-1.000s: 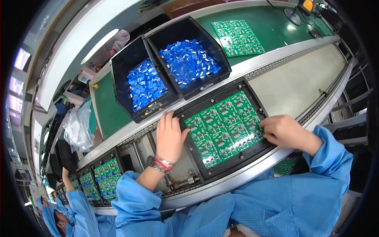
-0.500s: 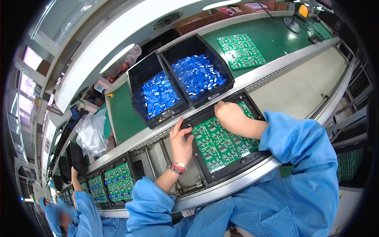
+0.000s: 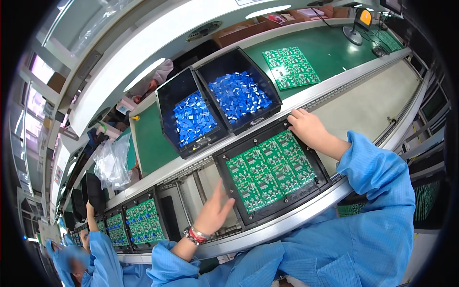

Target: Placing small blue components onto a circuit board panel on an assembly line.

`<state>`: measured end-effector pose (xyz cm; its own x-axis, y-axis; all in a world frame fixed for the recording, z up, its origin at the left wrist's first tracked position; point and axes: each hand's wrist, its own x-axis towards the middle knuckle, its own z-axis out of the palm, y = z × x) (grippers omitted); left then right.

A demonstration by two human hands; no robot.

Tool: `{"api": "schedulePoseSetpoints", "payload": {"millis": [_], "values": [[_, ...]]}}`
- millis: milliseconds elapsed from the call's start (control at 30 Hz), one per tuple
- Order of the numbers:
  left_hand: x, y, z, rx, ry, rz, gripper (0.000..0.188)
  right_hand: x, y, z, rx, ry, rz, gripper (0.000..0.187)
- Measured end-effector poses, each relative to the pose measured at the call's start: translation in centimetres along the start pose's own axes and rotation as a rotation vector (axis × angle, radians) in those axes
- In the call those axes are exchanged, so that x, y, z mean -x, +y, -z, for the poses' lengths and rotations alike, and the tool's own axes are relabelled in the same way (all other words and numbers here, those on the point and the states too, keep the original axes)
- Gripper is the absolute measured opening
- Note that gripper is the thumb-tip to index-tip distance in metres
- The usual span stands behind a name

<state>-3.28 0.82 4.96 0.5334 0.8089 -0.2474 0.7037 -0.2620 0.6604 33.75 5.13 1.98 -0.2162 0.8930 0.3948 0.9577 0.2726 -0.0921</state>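
A green circuit board (image 3: 270, 172) lies in a black carrier frame (image 3: 253, 217) on the conveyor in front of me. At the frame's far right corner is my right hand (image 3: 308, 128); its fingers are curled together against a small fixing there, and what they pinch is hidden. My left hand (image 3: 213, 215) is beside the frame's left edge, fingers stretched and apart, holding nothing; it is slightly blurred. Beyond the frame stand two black bins, the left bin (image 3: 165, 103) and the right bin (image 3: 217, 60), both holding small blue components (image 3: 239, 95).
Another green board (image 3: 290, 67) lies on the green bench behind the conveyor. Further left, more framed boards (image 3: 143, 220) sit on the line near a co-worker's blue sleeve (image 3: 103, 253). A clear plastic bag (image 3: 112, 162) hangs by the bench. A stand with an orange top (image 3: 363, 19) is far right.
My right hand has moved from above the board to the frame's far right corner. My left hand has dropped from the far left corner toward me along the left edge. The frame has shifted slightly.
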Motion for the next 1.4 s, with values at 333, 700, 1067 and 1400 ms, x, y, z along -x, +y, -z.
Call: {"api": "schedulePoseSetpoints", "payload": {"millis": [333, 700, 1067, 1400], "values": [[0.5, 4.7, -0.8, -0.189, -0.084, -0.010, 0.081, -1.5, -2.3, -0.2, -0.069, -0.064, -0.179, 0.022], [-6.0, 9.7, -3.6, -0.018, -0.295, -0.281, 0.073, -11.4, -2.5, 0.8, -0.200, -0.139, 0.283, 0.011], [-17.8, -1.2, 10.5, -0.657, 0.524, -0.290, 0.027, -10.9, -2.4, 0.8, -0.136, -0.010, 0.317, 0.005], [-19.8, -2.1, 8.9, -0.635, 0.564, -0.178, 0.011, -6.5, 0.6, 5.7, -0.847, -0.243, -0.130, 0.012]]}}
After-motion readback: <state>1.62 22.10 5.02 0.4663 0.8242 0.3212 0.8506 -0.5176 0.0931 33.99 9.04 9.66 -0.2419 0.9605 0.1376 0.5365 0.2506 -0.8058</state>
